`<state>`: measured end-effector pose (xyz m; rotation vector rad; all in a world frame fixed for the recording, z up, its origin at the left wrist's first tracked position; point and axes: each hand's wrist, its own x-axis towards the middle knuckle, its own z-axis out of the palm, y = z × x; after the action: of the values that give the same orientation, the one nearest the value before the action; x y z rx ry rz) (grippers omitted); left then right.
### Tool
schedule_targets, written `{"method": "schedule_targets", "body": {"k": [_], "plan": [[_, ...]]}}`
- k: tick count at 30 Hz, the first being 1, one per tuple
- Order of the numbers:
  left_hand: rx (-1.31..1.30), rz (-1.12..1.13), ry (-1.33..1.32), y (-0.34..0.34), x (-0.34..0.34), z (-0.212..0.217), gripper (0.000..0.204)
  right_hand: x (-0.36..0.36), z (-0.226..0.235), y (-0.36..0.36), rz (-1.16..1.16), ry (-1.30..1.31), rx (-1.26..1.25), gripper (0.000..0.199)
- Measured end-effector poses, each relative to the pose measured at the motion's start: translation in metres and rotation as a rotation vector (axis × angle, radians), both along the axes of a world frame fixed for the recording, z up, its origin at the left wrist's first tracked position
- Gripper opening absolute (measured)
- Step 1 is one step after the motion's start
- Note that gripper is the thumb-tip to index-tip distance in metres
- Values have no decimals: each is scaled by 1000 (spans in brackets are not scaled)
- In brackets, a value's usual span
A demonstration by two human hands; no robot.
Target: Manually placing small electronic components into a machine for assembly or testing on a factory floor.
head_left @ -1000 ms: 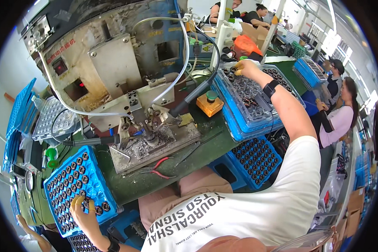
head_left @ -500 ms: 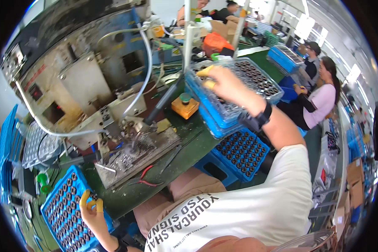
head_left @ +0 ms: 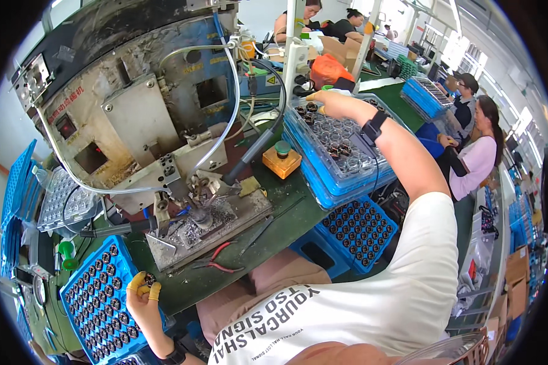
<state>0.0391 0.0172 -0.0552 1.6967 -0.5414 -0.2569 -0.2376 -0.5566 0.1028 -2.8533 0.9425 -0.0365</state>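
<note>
Factory workshop, grimy machine (head_left: 137,115), stacked blue trays (head_left: 326,193), co-workers (head_left: 480,164) nearby

Big machine (head_left: 182,67) on the far left is painted metal, pretty scuffed and grimy, with a smoother dull metal plate (head_left: 137,115) up front; the base (head_left: 249,210) is rough, gritty bare metal; clear tray (head_left: 332,129) on the right is thin glossy plastic; blue tray (head_left: 125,263) near left is smooth plastic too; yellow finger covers (head_left: 154,291) look kinda rubbery; the shirt (head_left: 371,295) is matt cloth.

Bright overall; windows (head_left: 470,62) glare upper right; edges bend, corners black
</note>
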Motion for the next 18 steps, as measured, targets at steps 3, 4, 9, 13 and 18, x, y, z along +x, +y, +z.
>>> {"method": "schedule_targets", "body": {"k": [3,4,9,13,18], "plan": [[14,-17,-22,0,1,1,43,5,-13,-14,95,90,-211,54],[14,-24,-22,-2,0,2,42,2,-18,-23,94,87,-209,54],[35,-28,-49,-3,-3,2,41,13,7,5,-61,184,-70,52],[8,-23,-29,-4,-4,3,40,1,4,-9,-71,101,-86,50],[28,-22,-38,-6,-6,8,39,-2,-1,-14,-139,143,-47,43]]}}
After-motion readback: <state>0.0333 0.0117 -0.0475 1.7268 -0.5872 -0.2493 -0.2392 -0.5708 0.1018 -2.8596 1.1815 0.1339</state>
